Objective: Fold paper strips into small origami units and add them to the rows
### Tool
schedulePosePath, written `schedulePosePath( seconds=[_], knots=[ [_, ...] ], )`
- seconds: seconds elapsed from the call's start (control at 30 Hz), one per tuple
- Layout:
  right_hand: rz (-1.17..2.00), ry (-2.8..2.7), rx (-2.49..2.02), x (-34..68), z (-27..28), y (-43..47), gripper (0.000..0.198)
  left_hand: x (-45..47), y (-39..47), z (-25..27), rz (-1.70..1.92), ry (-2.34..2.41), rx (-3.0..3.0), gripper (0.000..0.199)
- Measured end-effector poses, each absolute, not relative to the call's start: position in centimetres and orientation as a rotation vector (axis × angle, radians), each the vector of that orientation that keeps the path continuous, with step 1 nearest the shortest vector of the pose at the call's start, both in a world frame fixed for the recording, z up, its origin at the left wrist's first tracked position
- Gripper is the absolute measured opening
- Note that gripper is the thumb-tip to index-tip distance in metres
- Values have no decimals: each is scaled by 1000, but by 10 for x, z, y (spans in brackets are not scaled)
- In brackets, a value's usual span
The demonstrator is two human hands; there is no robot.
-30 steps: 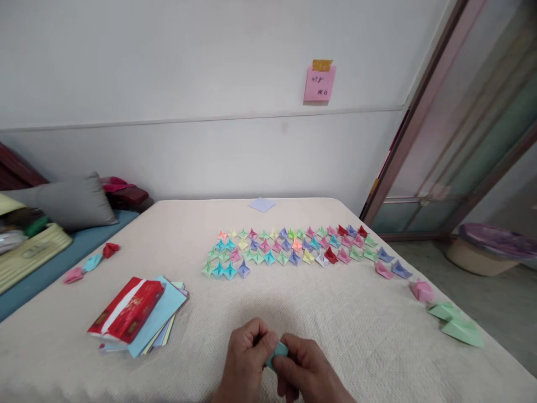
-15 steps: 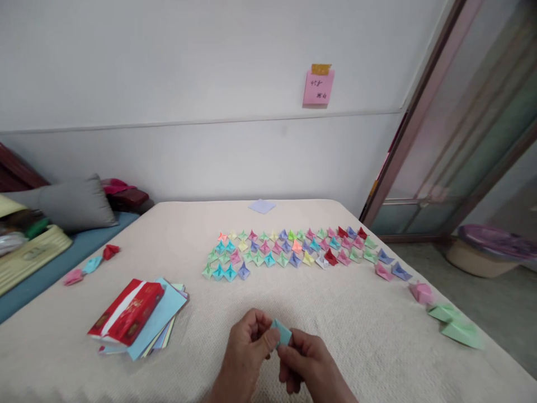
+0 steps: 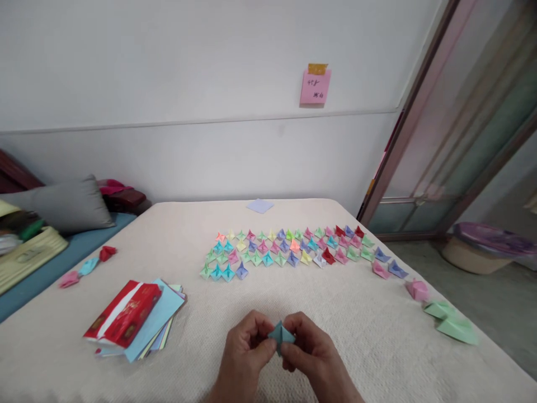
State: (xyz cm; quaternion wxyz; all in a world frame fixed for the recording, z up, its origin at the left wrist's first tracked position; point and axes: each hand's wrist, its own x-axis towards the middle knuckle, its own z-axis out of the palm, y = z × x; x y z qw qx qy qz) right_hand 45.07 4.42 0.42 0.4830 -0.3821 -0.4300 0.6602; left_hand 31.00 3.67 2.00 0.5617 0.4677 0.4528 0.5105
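A small folded teal paper boat (image 3: 281, 334) is held up between both hands at the near middle of the cloth. My left hand (image 3: 247, 347) pinches its left side between thumb and fingers. On the other side, my right hand (image 3: 311, 348) grips its right side, thumb in front. A peak stands up in the middle of the paper; its lower part is partly hidden by my thumbs. Beyond the hands, several rows of small folded paper boats (image 3: 267, 258) in many colours stand on the cloth-covered surface (image 3: 201, 336).
On the left, a red packet (image 3: 126, 314) lies on a stack of coloured paper sheets (image 3: 168, 305). Larger green folded paper (image 3: 456, 327) and a pink piece (image 3: 417, 289) sit along the right edge. A lilac sheet (image 3: 260, 206) lies at the back, below a pink note (image 3: 315, 87) on the wall.
My right hand has shifted up along the paper's right side, and both hands now hold it evenly. The teal paper has turned from a flat diamond to a shape with a raised central peak.
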Motion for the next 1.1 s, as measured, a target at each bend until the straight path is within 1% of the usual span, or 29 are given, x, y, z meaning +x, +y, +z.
schedulePosePath(
  seconds=[0.1, 0.23, 0.4, 0.53, 0.7, 0.77, 0.9, 1.03, 1.1],
  knots=[
    [1674, -965, -920, 451, -2, 46, 23, 311, 36, 16, 1181, 1069, 1125, 6],
    [1674, -908, -926, 450, -6, 46, 22, 312, 35, 16, 1128, 1044, 1131, 2],
    [1641, -993, -949, 453, 0, 45, 14, 312, 35, 21, 1173, 1046, 1031, 4],
    [1570, -1030, -1015, 453, 5, 43, 11, 312, 35, 20, 1189, 1035, 1019, 5],
    [1569, -930, -1042, 449, 6, 41, 6, 315, 35, 16, 1222, 1076, 1019, 6],
    [1588, -880, -1022, 449, 7, 41, 6, 316, 34, 15, 1229, 1055, 999, 2],
    [1577, -855, -1001, 450, 12, 41, 8, 318, 33, 13, 1242, 1012, 944, 9],
    [1544, -912, -1003, 450, 13, 40, 7, 319, 31, 8, 1258, 1068, 949, 3],
    [1544, -919, -1005, 448, 11, 39, 10, 318, 31, 6, 1268, 1128, 989, 6]
  ],
)
